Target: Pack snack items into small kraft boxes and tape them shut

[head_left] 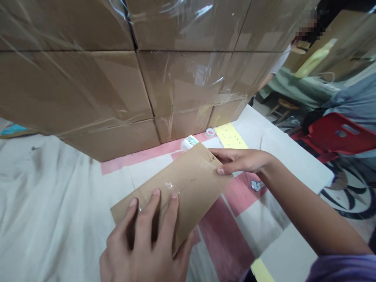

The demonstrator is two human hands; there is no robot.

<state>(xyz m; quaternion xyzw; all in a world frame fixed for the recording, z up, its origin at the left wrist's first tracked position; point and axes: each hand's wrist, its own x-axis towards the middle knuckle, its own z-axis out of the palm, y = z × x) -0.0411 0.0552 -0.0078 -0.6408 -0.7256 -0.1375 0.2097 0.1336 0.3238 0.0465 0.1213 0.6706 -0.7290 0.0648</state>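
A flat, rectangular brown cardboard piece (192, 192) lies tilted between my two hands, with small shiny patches on its face. My left hand (147, 243) grips its near left side, fingers spread over the top and thumb along the near edge. At the far right end, my right hand (243, 161) pinches a corner, thumb on top and the other fingers behind it. Just beyond the cardboard are a small white container (189, 143), partly covered, and a roll of tape (210, 132). A small blue-and-white item (257, 185) lies below my right wrist.
Large cardboard boxes (188, 78) wrapped in clear film stand stacked behind. Pale cloth (58, 203) with pink-and-white patches covers the surface. A yellow dotted sheet (231, 135) lies by the boxes. At right are a red chair (337, 133), a wooden stool (283, 105) and people.
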